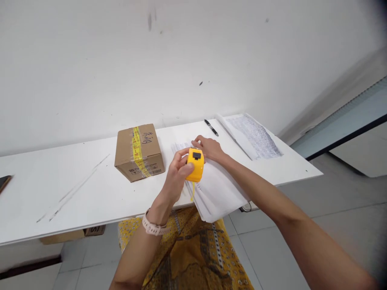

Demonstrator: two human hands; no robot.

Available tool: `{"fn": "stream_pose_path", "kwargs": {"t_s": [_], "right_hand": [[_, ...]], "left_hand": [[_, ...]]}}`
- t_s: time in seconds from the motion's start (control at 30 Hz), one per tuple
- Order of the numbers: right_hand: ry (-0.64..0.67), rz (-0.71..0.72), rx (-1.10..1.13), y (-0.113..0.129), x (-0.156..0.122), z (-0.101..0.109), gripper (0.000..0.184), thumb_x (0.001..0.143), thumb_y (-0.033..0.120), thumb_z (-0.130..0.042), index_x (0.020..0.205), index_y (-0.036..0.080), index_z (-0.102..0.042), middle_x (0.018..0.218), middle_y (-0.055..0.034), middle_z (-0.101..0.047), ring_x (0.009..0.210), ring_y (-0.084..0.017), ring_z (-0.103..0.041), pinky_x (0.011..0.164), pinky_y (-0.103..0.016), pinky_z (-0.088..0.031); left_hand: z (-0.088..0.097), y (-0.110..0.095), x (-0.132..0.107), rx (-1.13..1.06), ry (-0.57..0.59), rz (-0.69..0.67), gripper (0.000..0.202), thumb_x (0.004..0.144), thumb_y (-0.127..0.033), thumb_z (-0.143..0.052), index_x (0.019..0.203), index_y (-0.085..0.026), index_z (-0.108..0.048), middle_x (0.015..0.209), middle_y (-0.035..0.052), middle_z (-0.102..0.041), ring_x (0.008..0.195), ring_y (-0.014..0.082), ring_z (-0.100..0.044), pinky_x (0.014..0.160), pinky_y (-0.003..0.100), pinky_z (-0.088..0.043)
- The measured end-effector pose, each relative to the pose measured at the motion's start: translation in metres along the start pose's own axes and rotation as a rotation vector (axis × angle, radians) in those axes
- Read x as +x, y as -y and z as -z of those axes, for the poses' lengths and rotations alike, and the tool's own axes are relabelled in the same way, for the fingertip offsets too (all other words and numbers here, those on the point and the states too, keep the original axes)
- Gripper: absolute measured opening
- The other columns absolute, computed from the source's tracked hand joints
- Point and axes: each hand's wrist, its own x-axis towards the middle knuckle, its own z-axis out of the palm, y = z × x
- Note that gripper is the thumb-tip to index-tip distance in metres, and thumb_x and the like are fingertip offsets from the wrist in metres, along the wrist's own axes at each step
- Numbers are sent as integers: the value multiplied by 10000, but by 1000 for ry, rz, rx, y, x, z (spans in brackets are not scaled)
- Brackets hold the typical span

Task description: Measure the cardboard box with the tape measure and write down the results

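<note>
My left hand [177, 173] is wrapped round a yellow tape measure [195, 171], its thumb across the front beside the black button. A short yellow wrist strap [192, 192] dangles from the case. Just behind the tape measure, my right hand [209, 148] hovers over or rests on the papers, fingers curled in. Its fingertips are partly hidden, so what they hold cannot be made out. Beneath both hands lies a stack of white papers [222, 193] with handwriting, its near corner hanging over the table edge.
On the white table [75, 185], a taped cardboard box [139, 151] stands left of my hands. A black pen [211, 127] and handwritten sheets [254, 137] lie to the right. A dark flat object [4, 182] is at the far left. The wall [181, 60] rises behind.
</note>
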Motion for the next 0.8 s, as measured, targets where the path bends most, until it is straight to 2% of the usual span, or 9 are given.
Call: {"fn": "stream_pose_path", "kwargs": {"t_s": [0.1, 0.23, 0.3, 0.37, 0.43, 0.5, 0.63, 0.73, 0.8], "right_hand": [[115, 49, -49, -1, 10, -11, 324, 886, 445, -579, 1095, 198, -607, 887, -114, -721, 813, -264, -636, 687, -328, -397], [129, 157, 21, -13, 8, -11, 213, 860, 191, -551, 1035, 216, -669, 894, -68, -726, 838, -229, -640, 750, -328, -427], [142, 160, 240, -25, 7, -4, 241, 862, 144, -494, 982, 197, -696, 851, -63, -722, 790, -206, -638, 761, -338, -452], [176, 132, 579, -38, 6, 3, 259, 860, 160, -489, 1018, 169, -694, 844, -75, -718, 755, -189, -641, 769, -357, -485], [190, 121, 856, -49, 3, 8, 291, 834, 202, -560, 1103, 160, -663, 878, -78, -712, 795, -182, -652, 811, -374, -505], [160, 153, 969, -54, -2, 9, 370, 781, 251, -664, 1139, 166, -629, 888, -63, -694, 851, -183, -650, 847, -383, -502], [16, 218, 827, -43, -17, -2, 320, 750, 340, -737, 999, 190, -603, 755, 6, -606, 711, -145, -565, 724, -329, -466], [-50, 181, 802, -22, -28, -11, 205, 868, 410, -608, 881, 207, -576, 659, 34, -539, 612, -123, -485, 625, -292, -404], [-24, 84, 849, -10, -32, -15, 290, 929, 454, -495, 804, 206, -579, 571, 46, -474, 548, -116, -434, 573, -283, -366]], "left_hand": [[-1, 25, 14, 11, 11, 137, 532, 771, -444, -712, 1174, -175, -492, 1030, 97, -703, 941, 254, -666, 831, 378, -472], [14, 49, -11, 133, 182, 226, 556, 758, -431, -759, 1188, -199, -494, 1091, 90, -668, 989, 248, -628, 855, 371, -457], [21, 52, -25, 207, 252, 222, 554, 770, -392, -769, 1213, -207, -492, 1114, 79, -643, 998, 231, -608, 868, 357, -452], [25, 52, -34, 255, 292, 224, 556, 790, -361, -761, 1247, -210, -481, 1118, 71, -630, 993, 216, -596, 873, 347, -451], [26, 51, -37, 263, 307, 230, 559, 801, -371, -750, 1259, -208, -475, 1098, 66, -633, 966, 208, -595, 857, 342, -454], [25, 52, -35, 266, 301, 226, 564, 802, -382, -745, 1264, -207, -472, 1093, 67, -636, 948, 205, -596, 843, 340, -456], [25, 53, -34, 277, 294, 220, 584, 800, -377, -744, 1283, -214, -458, 1117, 72, -638, 953, 209, -598, 844, 344, -457], [25, 53, -35, 290, 296, 231, 586, 794, -377, -745, 1280, -217, -459, 1117, 73, -641, 964, 218, -599, 852, 348, -458], [25, 52, -35, 299, 292, 236, 577, 788, -367, -744, 1270, -218, -464, 1102, 69, -640, 962, 221, -600, 854, 347, -459]]}}
